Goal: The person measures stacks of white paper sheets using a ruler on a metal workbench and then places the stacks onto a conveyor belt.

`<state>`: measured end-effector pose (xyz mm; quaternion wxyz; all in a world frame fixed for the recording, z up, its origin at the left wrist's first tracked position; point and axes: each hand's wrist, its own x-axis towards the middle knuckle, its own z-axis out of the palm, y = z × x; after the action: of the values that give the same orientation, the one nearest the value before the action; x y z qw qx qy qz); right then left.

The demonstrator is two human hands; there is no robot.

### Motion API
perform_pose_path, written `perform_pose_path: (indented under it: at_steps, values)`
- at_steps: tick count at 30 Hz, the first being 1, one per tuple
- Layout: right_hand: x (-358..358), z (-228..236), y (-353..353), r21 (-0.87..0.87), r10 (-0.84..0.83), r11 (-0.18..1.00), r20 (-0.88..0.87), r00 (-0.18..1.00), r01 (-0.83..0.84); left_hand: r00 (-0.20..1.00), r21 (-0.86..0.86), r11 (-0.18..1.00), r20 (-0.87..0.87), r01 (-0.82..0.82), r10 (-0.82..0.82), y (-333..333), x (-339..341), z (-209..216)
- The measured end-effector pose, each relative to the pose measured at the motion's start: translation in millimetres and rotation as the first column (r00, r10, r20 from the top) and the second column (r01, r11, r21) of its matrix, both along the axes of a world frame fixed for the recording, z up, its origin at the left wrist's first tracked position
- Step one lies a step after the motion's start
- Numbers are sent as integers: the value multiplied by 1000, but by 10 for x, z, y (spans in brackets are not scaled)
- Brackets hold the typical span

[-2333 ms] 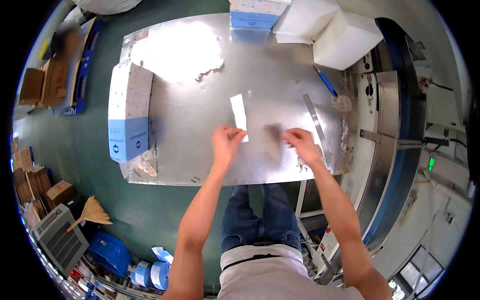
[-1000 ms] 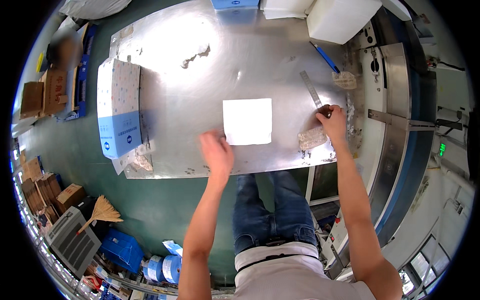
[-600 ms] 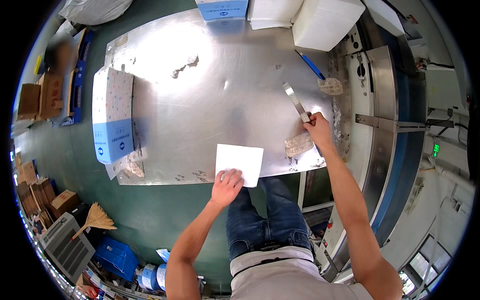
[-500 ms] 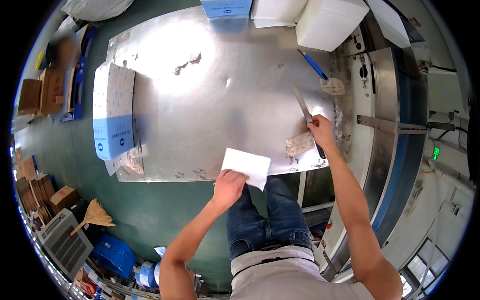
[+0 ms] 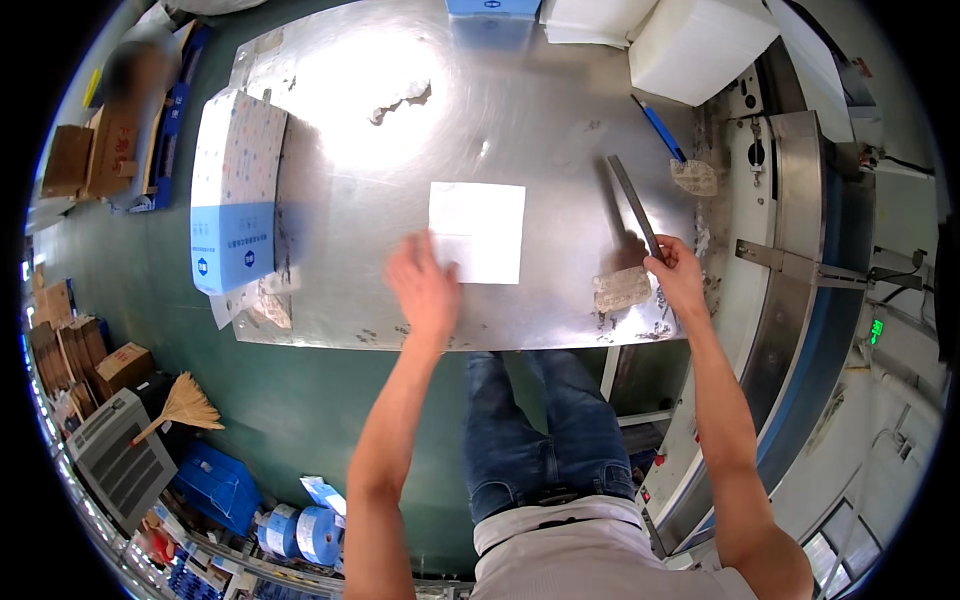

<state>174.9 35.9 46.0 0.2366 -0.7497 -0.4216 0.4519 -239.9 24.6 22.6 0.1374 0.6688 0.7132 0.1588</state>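
A white sheet-like square [image 5: 485, 235] lies flat on the metal table [image 5: 360, 240], with a faint line across it. My left hand [image 5: 425, 290] is at its lower left edge, fingers apart, slightly blurred by motion; it holds nothing that I can see. My right hand [image 5: 680, 275] grips the lower end of a long, narrow-bladed knife [image 5: 632, 200]. Its blade is raised over the table and points away from me, throwing a shadow; my fingers mostly hide the handle. Beside that hand lies a worn, tape-covered block [image 5: 622, 289].
At the table's left edge stands a blue-and-white patterned stack [image 5: 235, 190]. A blue pen-like tool [image 5: 660, 130] lies by another worn pad [image 5: 694, 177] at the right. White blocks [image 5: 700, 50] and a blue pack [image 5: 492, 8] stand at the back. Machinery [image 5: 790, 200] borders the right side.
The white sheet has gone from my left hand, over the near edge, to flat on the table. My left hand has moved forward and opened. The knife is lifted more in my right hand.
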Motion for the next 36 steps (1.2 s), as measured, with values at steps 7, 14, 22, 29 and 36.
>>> perform_pose_path:
  at_steps: [7,14,22,29,36]
  values:
    - [-583,458,304,81,358,923,176,917,-376,927,-104,924,-37,368,-374,-432,165,-191]
    - [-1162,82,539,305,558,743,209,803,-596,942,-90,942,-57,325,-330,-372,267,-234]
    - [-1592,-179,630,257,594,657,403,697,-709,938,-76,936,1,345,-346,-406,235,-320]
    - [-1609,-258,675,208,592,659,448,670,-722,933,-78,930,-1,358,-359,-405,220,-343]
    - [-1700,-194,640,221,559,658,497,664,-720,936,-75,933,26,352,-351,-403,214,-350]
